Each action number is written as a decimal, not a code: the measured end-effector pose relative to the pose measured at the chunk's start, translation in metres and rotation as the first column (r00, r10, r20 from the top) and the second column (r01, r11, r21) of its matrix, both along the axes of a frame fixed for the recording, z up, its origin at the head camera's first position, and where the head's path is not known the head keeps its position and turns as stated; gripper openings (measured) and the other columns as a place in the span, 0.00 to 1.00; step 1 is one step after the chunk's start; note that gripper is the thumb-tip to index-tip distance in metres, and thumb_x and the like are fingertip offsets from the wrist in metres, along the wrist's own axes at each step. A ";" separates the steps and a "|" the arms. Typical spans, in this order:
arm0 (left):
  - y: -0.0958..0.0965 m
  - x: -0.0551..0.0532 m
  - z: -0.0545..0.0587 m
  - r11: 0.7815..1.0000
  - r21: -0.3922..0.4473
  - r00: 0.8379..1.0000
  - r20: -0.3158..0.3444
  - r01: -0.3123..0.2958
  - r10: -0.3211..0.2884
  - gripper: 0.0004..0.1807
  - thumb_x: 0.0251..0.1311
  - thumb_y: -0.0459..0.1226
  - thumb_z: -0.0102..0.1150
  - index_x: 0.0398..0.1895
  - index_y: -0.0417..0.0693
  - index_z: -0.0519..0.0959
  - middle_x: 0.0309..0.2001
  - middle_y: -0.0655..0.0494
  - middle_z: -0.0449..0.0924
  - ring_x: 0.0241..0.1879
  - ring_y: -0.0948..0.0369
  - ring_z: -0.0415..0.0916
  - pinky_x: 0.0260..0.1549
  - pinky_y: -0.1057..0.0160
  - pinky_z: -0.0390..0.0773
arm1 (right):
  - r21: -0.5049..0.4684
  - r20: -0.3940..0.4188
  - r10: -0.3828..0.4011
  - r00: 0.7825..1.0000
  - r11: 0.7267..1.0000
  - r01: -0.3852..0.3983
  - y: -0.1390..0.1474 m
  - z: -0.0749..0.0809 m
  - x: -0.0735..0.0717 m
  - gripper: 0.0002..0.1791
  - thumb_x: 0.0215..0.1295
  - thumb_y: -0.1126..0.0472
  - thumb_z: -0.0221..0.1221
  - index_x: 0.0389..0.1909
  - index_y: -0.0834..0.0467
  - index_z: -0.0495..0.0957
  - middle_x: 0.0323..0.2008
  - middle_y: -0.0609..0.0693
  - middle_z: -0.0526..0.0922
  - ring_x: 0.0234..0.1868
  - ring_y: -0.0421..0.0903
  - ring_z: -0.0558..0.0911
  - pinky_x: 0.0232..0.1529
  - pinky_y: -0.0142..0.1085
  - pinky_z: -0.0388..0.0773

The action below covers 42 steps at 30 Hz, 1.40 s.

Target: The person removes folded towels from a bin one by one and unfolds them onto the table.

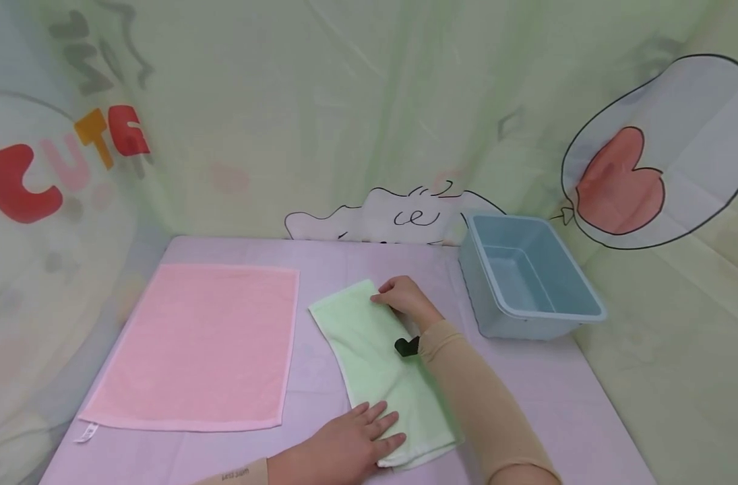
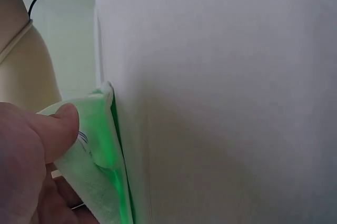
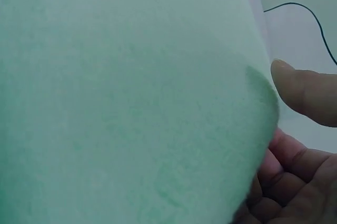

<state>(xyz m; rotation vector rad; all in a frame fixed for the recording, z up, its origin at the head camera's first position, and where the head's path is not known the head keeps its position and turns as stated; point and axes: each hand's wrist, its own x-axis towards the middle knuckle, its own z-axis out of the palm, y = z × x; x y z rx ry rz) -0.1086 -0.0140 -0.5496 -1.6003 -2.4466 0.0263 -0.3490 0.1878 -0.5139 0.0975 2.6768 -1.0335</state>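
A light green towel (image 1: 377, 364) lies folded at a slant on the table. On its near end rests my left hand (image 1: 344, 444), fingers spread over the cloth. The left wrist view shows the thumb (image 2: 66, 132) against a corner of the towel (image 2: 100, 129). My right hand (image 1: 405, 300) pinches the towel's far right edge. In the right wrist view the cloth (image 3: 131, 97) fills most of the picture; the curled fingers (image 3: 295, 171) go partly behind its edge, with the thumb close beside it.
A pink towel (image 1: 205, 347) is spread flat on the left of the lilac-covered table (image 1: 320, 397). At the back right stands a blue plastic basin (image 1: 496, 323) with nothing seen inside. Printed curtains (image 1: 344, 101) hang behind and at both sides.
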 end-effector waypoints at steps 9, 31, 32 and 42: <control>0.003 -0.003 -0.008 0.999 -0.033 0.999 0.032 0.029 -0.028 0.27 0.77 0.58 0.57 0.76 0.69 0.76 0.77 0.52 0.74 0.77 0.51 0.73 0.69 0.55 0.80 | 0.013 -0.067 -0.004 0.998 1.000 0.005 -0.002 -0.006 -0.007 0.13 0.69 0.54 0.71 0.37 0.59 0.81 0.38 0.52 0.79 0.36 0.47 0.77 0.34 0.34 0.74; -0.027 -0.017 0.014 0.991 -0.114 0.936 0.337 -0.065 0.101 0.29 0.70 0.37 0.60 0.71 0.74 0.81 0.80 0.60 0.70 0.80 0.52 0.68 0.74 0.52 0.76 | 0.007 0.006 -0.197 0.980 0.980 0.197 0.018 -0.014 -0.016 0.13 0.70 0.54 0.70 0.36 0.58 0.78 0.33 0.50 0.74 0.30 0.46 0.75 0.27 0.36 0.71; -0.028 -0.017 0.015 0.990 -0.120 0.928 0.353 -0.077 0.115 0.28 0.71 0.38 0.59 0.71 0.74 0.81 0.80 0.61 0.70 0.80 0.52 0.68 0.75 0.52 0.75 | 0.006 0.009 -0.198 0.980 0.980 0.198 0.018 -0.014 -0.016 0.13 0.71 0.54 0.70 0.36 0.58 0.78 0.33 0.50 0.74 0.30 0.46 0.75 0.27 0.36 0.71; -0.059 -0.026 0.019 0.987 -0.113 0.903 0.403 -0.112 0.149 0.22 0.75 0.45 0.61 0.69 0.76 0.82 0.79 0.65 0.71 0.81 0.53 0.68 0.74 0.52 0.75 | -0.041 0.010 -0.211 0.977 0.977 0.211 0.017 -0.017 -0.017 0.12 0.71 0.55 0.71 0.40 0.59 0.80 0.35 0.51 0.76 0.32 0.46 0.76 0.30 0.35 0.73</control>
